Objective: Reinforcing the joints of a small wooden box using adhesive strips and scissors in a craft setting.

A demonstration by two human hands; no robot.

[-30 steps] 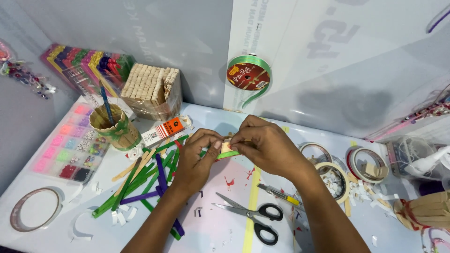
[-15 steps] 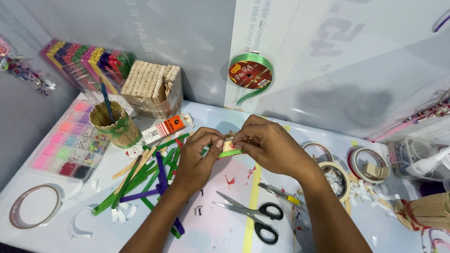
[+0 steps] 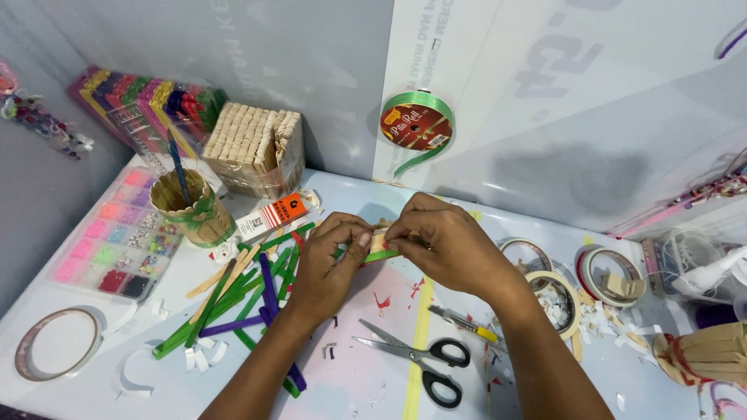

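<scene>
Head view: I am holding a small stick assembly (image 3: 379,247) up off the tabletop (image 3: 350,365) at centre frame, both hands meeting over it. Left hand (image 3: 331,268) is pinching the assembly's left end between thumb and forefinger, grip pressed tight on it. Right hand (image 3: 443,249) is covering it from 3 o'clock, fingertips pinching the top edge; a green stick is showing at its bottom edge, pale wood above, the rest hidden by my fingers.

Doing this well, as I judge it: I am keeping both pinches level so the sticks stay flush, pressing evenly rather than twisting, and holding the piece clear of the clutter below. Whether any glue is wet I cannot tell.

Around the hands: loose coloured sticks (image 3: 233,303) are lying in a heap at 8 o'clock of the left hand, green and purple mostly. Scissors (image 3: 420,358) are lying at 6 o'clock, blades pointing left. A yellow-handled cutter (image 3: 465,324) is sitting just beside my right wrist. A stick-built cup (image 3: 191,206) is standing at 10 o'clock with a bundle of plain sticks (image 3: 253,152) behind it. Tape rolls (image 3: 556,288) are lying at 3 o'clock, and a green ribbon spool (image 3: 416,124) is leaning on the wall at 12 o'clock.
</scene>
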